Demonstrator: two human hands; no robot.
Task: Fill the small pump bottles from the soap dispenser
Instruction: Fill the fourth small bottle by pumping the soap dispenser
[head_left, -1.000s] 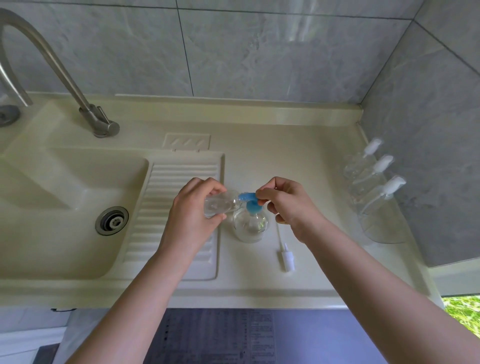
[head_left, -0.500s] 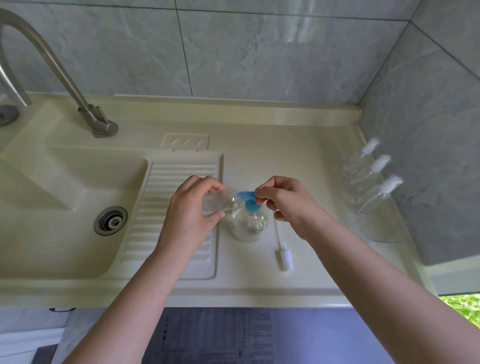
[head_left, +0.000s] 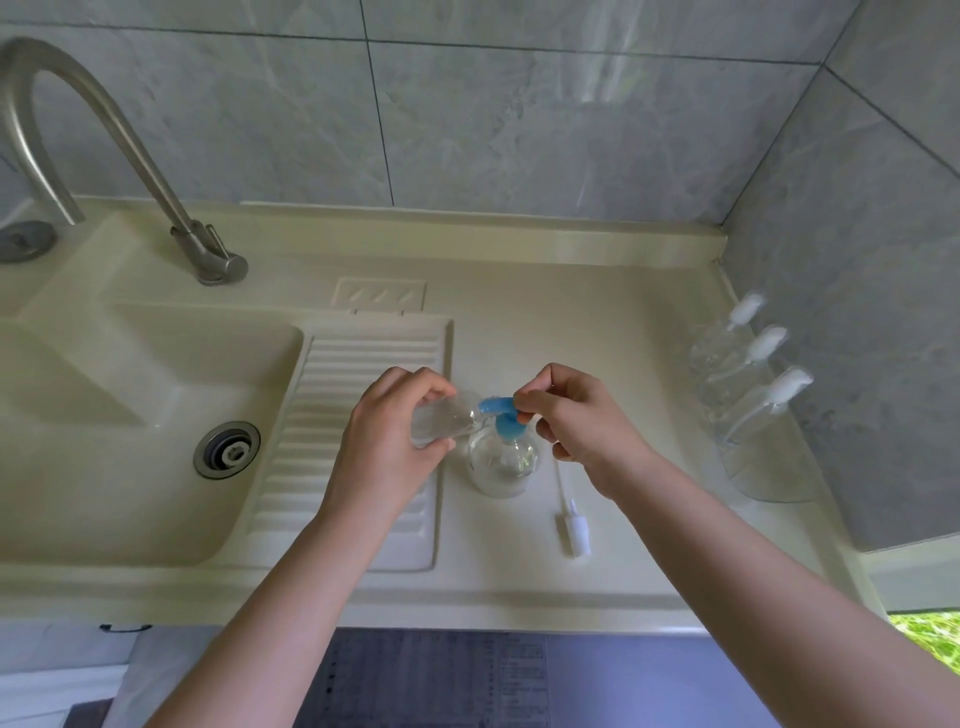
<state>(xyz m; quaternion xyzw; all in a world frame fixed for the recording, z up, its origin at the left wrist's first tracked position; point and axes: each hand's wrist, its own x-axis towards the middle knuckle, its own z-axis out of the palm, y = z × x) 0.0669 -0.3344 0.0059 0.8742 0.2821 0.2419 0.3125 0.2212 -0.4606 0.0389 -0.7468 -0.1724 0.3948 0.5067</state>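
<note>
Far left: curved metal faucet mounted at the back corner of the cream sink, round drain set in the basin floor. Just right of the basin: ribbed draining board, with a small moulded soap recess behind it.

Over the right edge of the draining board: left hand, fingers and thumb curled round a small clear bottle. Held nearly on its side, open neck pointing right and meeting the blue spout. Liquid level inside not discernible.

Centre of the countertop: soap dispenser, clear round body standing upright, topped by a blue pump head with spout aimed left into the small bottle's mouth.

Immediately right of the dispenser: right hand, fingertips bent down onto the rear of the pump head, thumb tucked beneath. Both hands close together, one on each side of the dispenser, not touching each other.

Below the right hand, flat on the countertop: loose white pump cap with its thin dip tube pointing toward the dispenser.

Far right, against the grey tiled wall: three small pump bottles with white tops, grouped in a row, well apart from the dispenser.
</note>
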